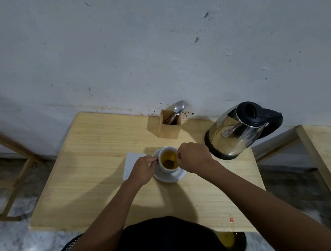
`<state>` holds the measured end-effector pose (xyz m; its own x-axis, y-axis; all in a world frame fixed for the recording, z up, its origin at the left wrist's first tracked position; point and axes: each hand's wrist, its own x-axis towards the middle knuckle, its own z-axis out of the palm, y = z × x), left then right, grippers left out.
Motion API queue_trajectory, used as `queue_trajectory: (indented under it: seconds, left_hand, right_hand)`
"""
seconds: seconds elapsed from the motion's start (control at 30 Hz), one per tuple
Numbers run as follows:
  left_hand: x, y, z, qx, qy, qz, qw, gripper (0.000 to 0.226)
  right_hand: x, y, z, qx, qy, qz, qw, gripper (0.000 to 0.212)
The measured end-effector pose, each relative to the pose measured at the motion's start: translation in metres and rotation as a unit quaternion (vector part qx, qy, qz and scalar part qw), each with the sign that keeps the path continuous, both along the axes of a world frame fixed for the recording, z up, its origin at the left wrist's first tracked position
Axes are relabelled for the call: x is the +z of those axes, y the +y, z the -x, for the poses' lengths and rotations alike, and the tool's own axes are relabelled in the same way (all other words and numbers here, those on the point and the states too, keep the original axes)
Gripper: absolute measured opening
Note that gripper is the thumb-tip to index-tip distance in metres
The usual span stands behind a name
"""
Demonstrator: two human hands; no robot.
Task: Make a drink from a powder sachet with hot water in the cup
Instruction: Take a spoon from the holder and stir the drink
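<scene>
Now, line by line:
Cup: one white cup (165,168) stands upright on one white saucer (174,176) near the middle of the wooden table (93,188); its mouth faces up, and its handle points toward the person's left, mostly hidden under fingers.
Drink: yellow-amber liquid (170,156) fills the cup, with a dark brown patch (168,163) toward the near side; whether that patch is powder or a spoon bowl cannot be told.
Left hand: left hand (142,171) curls in at the cup's left side, thumb and fingertips pinched at the handle.
Right hand: right hand (192,157) is closed into a loose fist just over the cup's right rim, fingers pressed together as if nipping something thin; the item itself is too small to make out.
Sachet: one pale rectangular paper (130,164) lies flat on the table just left of the saucer, its long axis running away from the person, partly covered by the left hand; no writing can be read on it.
Kettle: one steel kettle (234,132) with a black lid and handle stands at the far right, handle pointing right, spout toward the cup; no brand is legible.
Holder: one wooden box (170,128) at the far edge holds at least one spoon (177,108) leaning toward the wall.
</scene>
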<state>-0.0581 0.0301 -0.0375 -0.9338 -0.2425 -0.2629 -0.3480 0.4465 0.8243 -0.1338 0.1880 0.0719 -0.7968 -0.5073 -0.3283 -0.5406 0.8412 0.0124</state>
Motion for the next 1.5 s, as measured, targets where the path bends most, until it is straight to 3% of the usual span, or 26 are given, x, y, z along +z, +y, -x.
queue_trajectory:
  seconds: [0.3, 0.5, 1.17, 1.5]
  left_hand:
    - [0.0, -0.001, 0.0, -0.009, 0.004, -0.002, 1.0, 0.028]
    - [0.002, -0.001, -0.001, -0.01, 0.007, -0.008, 1.0, 0.028]
    - [0.0, -0.001, 0.002, -0.006, -0.003, 0.006, 1.0, 0.026]
    - [0.001, -0.001, 0.003, -0.019, -0.003, 0.025, 1.0, 0.028]
  right_hand:
    - [-0.019, 0.053, -0.024, -0.053, 0.095, 0.167, 0.98, 0.023]
    - [-0.045, 0.074, -0.049, -0.105, 0.071, 0.232, 0.964, 0.022]
    - [-0.08, 0.075, -0.073, -0.183, 0.141, 0.298, 0.926, 0.02]
    - [-0.083, 0.074, -0.076, -0.2, 0.127, 0.307, 0.922, 0.02]
